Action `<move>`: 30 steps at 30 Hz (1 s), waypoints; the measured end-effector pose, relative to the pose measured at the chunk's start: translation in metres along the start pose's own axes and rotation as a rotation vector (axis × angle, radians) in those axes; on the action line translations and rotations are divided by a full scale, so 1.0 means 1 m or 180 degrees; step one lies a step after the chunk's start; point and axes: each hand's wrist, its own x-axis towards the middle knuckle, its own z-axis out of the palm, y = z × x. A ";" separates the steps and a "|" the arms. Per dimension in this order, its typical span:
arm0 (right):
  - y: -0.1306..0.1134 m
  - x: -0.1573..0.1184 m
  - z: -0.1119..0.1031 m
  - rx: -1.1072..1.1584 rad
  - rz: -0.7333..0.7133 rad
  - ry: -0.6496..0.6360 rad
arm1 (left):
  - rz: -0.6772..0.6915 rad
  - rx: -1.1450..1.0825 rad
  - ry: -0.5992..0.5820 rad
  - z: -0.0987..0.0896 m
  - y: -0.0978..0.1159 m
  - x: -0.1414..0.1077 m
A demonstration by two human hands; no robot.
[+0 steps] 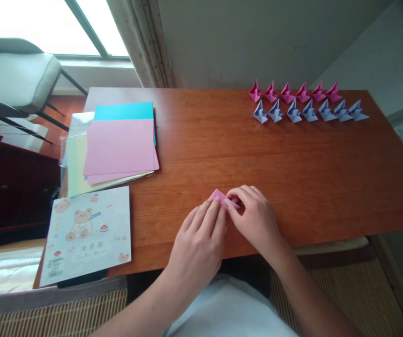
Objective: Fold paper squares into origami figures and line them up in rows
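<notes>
A small folded piece of pink origami paper [217, 193] lies near the front edge of the wooden table [201, 150], its pointed top showing beyond my fingers. My left hand [201, 229] presses on it from the left, fingers close together and covering much of it. From the right, my right hand [252, 210] pinches the paper's right side between thumb and bent fingers. The lower part of the paper is hidden under both hands.
Magenta folded paper figures [287, 93] stand in a row at the back right, with several pale blue ones [294, 112] before them. At left lie pink sheets [120, 145], a blue sheet [124, 111] and a bear-printed pad [89, 234]. A chair [15, 79] stands by the window.
</notes>
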 end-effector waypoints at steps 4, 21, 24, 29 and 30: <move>0.000 0.001 0.001 0.0000 -0.0031 0.0066 | -0.0055 0.0158 -0.0344 0.005 0.009 -0.001; -0.001 0.001 0.003 -0.0023 -0.0050 0.0133 | -0.0045 0.0296 -0.0376 0.012 0.008 0.001; 0.000 0.000 0.002 -0.0025 -0.0073 0.0149 | -0.0006 0.0280 -0.0336 0.009 0.005 0.005; 0.006 -0.007 0.000 0.0171 -0.0390 0.0206 | 0.0157 0.0243 -0.0374 0.003 -0.005 0.008; 0.008 -0.010 0.000 0.0218 -0.0491 0.0235 | 0.0202 0.0245 -0.0373 0.003 -0.007 0.008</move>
